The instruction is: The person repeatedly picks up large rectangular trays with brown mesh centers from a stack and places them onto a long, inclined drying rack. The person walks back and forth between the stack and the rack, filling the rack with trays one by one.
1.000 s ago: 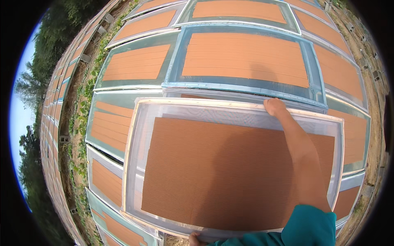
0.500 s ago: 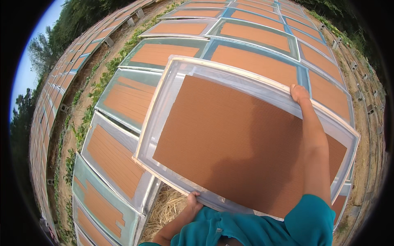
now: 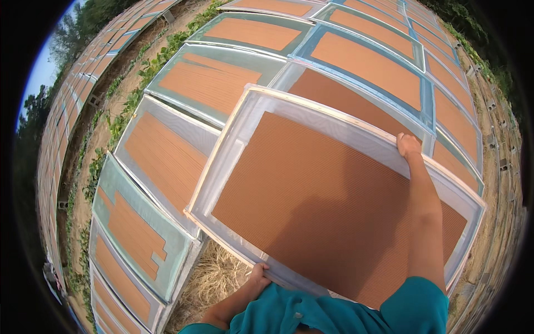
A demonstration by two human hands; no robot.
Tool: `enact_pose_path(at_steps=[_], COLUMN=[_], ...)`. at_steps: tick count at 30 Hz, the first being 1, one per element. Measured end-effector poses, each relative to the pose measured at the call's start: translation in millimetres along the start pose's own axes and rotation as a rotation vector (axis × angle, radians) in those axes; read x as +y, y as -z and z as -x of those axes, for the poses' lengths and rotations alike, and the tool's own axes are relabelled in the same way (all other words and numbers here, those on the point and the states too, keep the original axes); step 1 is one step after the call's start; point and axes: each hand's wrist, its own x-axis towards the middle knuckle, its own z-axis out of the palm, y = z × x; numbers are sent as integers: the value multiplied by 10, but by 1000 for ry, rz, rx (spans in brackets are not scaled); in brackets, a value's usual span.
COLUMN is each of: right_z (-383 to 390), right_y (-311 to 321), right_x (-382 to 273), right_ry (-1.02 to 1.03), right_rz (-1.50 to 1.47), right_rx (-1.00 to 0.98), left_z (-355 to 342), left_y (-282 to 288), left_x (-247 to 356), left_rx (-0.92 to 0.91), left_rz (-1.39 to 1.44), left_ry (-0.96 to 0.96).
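A teal cloth shirt (image 3: 311,312) borders the near long edge of a rectangular white mesh screen with a pale wooden frame (image 3: 240,131). The left hand (image 3: 259,276) is closed on that near edge. A finely ribbed, brown rectangular sheet (image 3: 311,189) lies on the mesh, partly shaded and partly covered by the right forearm. The right hand (image 3: 409,145) is closed over the far long edge. Dry, straw-coloured grass (image 3: 217,273) shows at the near left, beside a green mesh panel with a stepped orange-brown sheet (image 3: 133,236). Beyond, the held screen obstructs part of another brown sheet (image 3: 334,100); a blue-framed mesh panel (image 3: 425,106) follows. Green leafy plants (image 3: 156,64) separate this row from a second panel row at the left. Dark green trees (image 3: 89,22) stand farthest.
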Motion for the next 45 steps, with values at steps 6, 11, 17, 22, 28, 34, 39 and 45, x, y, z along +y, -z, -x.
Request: enact_pose_path(at_steps=[6,11,17,22,28,34,39,45], right_z=[477,673,487,292,31,306,638,1225], right_y=[-1487,-2167,-2317,-3110,-3754,-3398,-2555,-1864], right_x=[-143,-264,-493,-498,-372,-616,-699,-589], right_ry=[90,125,116,95,-29,-29,22,49], right_rz=[8,34,21,8,-45,-84,-48,-100], right_rx=[-215,-323,-353,-295,-264,-66,14,33], left_z=[-89,210,-151,-858,-1118,-1474,-1088,400], left_y=[1348,1485,1370,1458,1574,1785,1973,2138], left_x=[-184,-89,218,459,416,373,248,-40], left_rx=[188,314,316,295,263,275,173,-102], left_rz=[0,-33,14,-14,-12,-4,81,86], left_ry=[35,19,-121,-91,-42,-131,-113,12])
